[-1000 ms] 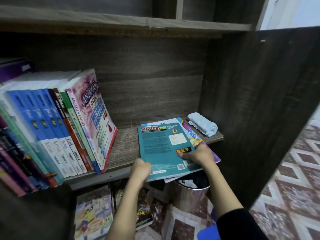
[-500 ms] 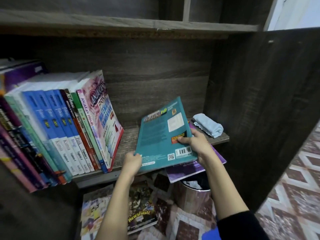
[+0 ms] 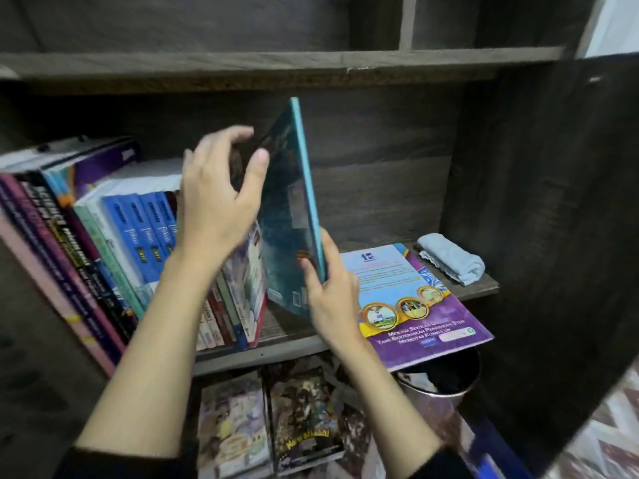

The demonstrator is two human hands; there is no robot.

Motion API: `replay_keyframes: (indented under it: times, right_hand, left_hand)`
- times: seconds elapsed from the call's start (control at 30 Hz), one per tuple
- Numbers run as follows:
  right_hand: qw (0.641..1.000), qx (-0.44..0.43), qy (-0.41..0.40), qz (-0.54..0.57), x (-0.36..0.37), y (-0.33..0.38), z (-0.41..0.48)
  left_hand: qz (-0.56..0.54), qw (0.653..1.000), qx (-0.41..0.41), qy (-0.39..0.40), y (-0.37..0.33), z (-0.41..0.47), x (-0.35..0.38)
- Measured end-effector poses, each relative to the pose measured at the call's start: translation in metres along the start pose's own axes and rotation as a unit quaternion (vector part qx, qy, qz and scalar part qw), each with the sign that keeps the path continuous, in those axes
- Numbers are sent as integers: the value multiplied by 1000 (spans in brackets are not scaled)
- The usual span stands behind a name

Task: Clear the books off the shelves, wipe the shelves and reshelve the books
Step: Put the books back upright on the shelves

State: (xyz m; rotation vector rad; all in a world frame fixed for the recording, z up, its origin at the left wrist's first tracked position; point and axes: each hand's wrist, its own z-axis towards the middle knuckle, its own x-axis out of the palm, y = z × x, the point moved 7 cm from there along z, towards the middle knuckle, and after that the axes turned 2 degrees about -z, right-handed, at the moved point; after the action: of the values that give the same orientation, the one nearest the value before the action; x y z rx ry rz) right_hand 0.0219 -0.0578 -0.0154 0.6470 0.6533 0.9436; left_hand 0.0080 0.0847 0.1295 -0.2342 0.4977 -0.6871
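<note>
Right hand (image 3: 332, 299) has the teal book (image 3: 287, 209) by its lower spine corner, fingers wrapped round the edge. Left hand (image 3: 221, 195) is up at the book's top, on the free edge: thumb on the cover, fingers curved over the far side, so it looks like a loose pinch. It's a bit blurry there though.

The book itself is standing almost upright on the shelf (image 3: 294, 335), spine to the right, top tipped slightly left toward the row of books (image 3: 138, 236). Its bottom is just beside the last book in that row. I can't tell if it's actually resting on the board or just off it.

The row fills the left side of the shelf and leans left, with blue spines in the middle and dark and pink ones further out.

Right of the hands, a purple book (image 3: 425, 316) lies flat with its front corner hanging over the shelf edge. Behind it in the back right corner is a folded light blue cloth (image 3: 449, 259), near the book, but I can't tell if they touch.

Underneath there are a couple of comics (image 3: 235, 426) below the shelf and a bin (image 3: 439, 385) sitting under the purple book's overhang.
</note>
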Motion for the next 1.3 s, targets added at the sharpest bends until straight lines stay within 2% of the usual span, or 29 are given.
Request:
replay_keyframes:
  times: [0.13, 0.27, 0.37, 0.5, 0.63, 0.73, 0.87, 1.17, 1.3]
  right_hand:
    - [992, -101, -4, -78, 35, 19, -25]
    - [994, -103, -11, -47, 61, 12, -42]
    - [994, -86, 63, -33, 82, 2, -48]
    - [983, -13, 183, -24, 100, -12, -46]
    - [947, 72, 312, 41, 108, -28, -50]
    - [922, 104, 372, 33, 109, -38, -51]
    - [896, 184, 404, 5, 109, -60, -51]
    - [906, 181, 383, 1, 113, -70, -50]
    - [898, 192, 396, 18, 112, -77, -51]
  left_hand:
    - [58, 994, -41, 81, 16, 12, -7]
    - [110, 976, -60, 179, 43, 1, -4]
    - [85, 976, -67, 187, 53, -10, -5]
    - [92, 978, -67, 176, 59, -15, -12]
    - [130, 972, -35, 192, 60, -18, -9]
    - [111, 972, -46, 201, 62, -15, -11]
    - [126, 966, -28, 224, 63, -14, -12]
    - [133, 964, -31, 229, 64, -13, -13]
    - [131, 967, -30, 215, 64, -14, -13]
